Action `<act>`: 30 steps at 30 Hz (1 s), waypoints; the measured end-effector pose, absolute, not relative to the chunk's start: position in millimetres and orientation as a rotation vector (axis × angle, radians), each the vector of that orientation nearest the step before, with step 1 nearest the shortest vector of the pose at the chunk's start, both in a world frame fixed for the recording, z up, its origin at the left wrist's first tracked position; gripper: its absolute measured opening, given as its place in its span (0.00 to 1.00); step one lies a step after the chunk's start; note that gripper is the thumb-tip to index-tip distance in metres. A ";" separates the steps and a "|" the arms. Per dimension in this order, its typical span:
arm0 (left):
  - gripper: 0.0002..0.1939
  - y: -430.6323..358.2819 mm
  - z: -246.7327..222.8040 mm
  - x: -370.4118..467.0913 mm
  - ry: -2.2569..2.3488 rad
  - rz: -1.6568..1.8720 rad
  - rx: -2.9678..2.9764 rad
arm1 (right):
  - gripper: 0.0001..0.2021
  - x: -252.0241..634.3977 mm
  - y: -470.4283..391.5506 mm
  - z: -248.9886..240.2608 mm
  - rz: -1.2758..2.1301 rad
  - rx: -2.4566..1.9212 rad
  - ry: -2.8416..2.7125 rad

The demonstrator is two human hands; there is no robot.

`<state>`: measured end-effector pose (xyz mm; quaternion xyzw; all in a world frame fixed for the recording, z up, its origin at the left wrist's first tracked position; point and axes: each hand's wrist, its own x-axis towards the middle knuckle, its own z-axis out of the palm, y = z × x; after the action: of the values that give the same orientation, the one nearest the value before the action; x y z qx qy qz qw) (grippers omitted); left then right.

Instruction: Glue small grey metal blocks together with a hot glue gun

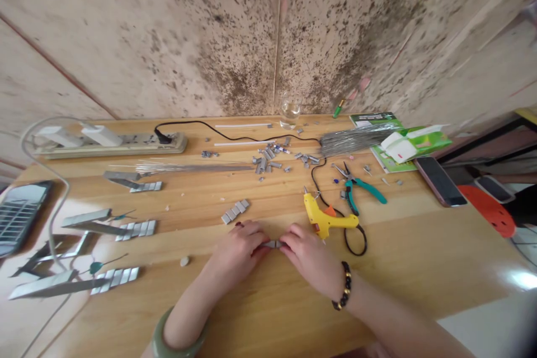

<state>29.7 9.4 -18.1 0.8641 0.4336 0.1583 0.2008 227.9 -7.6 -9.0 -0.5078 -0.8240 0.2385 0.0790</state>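
My left hand [243,246] and my right hand [307,254] meet near the table's front, fingers closed on a small grey piece [273,244] between them. Each hand pinches one end; most of the piece is hidden by fingertips. Just beyond my left hand lies a short stepped row of joined grey blocks [235,211]. Right of my right hand rests a yellow hot glue gun [329,217] with an orange trigger. A loose pile of small grey blocks [264,162] is farther back.
Teal-handled pliers [369,190], a phone [440,182] and a wire bundle [356,140] lie right. A glass of water [290,114] stands by the wall. Left are grey folded assemblies [136,228], a power strip [126,144] and thin wires [201,168]. A black cord crosses behind.
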 end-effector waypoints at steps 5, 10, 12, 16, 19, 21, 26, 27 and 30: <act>0.06 9.8 -18.2 29.4 1.206 0.453 2.393 | 0.04 228.0 -6.9 -10.4 0.715 -1.505 -2.452; 0.05 9.3 -16.5 29.4 1.209 0.411 2.385 | 0.04 227.1 -6.8 -7.5 0.717 -1.523 -2.456; 0.05 9.4 -16.9 29.4 1.211 0.395 2.386 | 0.04 227.1 -7.5 -7.3 0.707 -1.529 -2.458; 0.04 9.9 -19.0 29.6 1.216 0.390 2.380 | 0.04 227.0 -8.1 -8.6 0.692 -1.519 -2.467; 0.04 10.1 -19.5 29.9 1.218 0.401 2.377 | 0.04 227.0 -8.0 -9.6 0.691 -1.509 -2.472; 0.04 10.1 -19.1 30.2 1.218 0.408 2.369 | 0.04 227.1 -8.1 -10.4 0.692 -1.508 -2.470; 0.04 10.2 -18.3 30.8 1.237 0.413 2.337 | 0.05 228.0 -8.5 -13.7 0.685 -1.484 -2.455; 0.04 10.3 -18.3 30.9 1.241 0.409 2.331 | 0.05 228.1 -8.5 -14.2 0.686 -1.482 -2.454; 0.05 10.5 -18.2 31.1 1.245 0.396 2.320 | 0.05 228.4 -8.2 -14.3 0.683 -1.492 -2.455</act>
<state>31.1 10.5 -18.2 0.8465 0.4543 0.1444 0.2371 228.4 -8.2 -14.3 -0.5030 -0.8277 0.2302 0.0944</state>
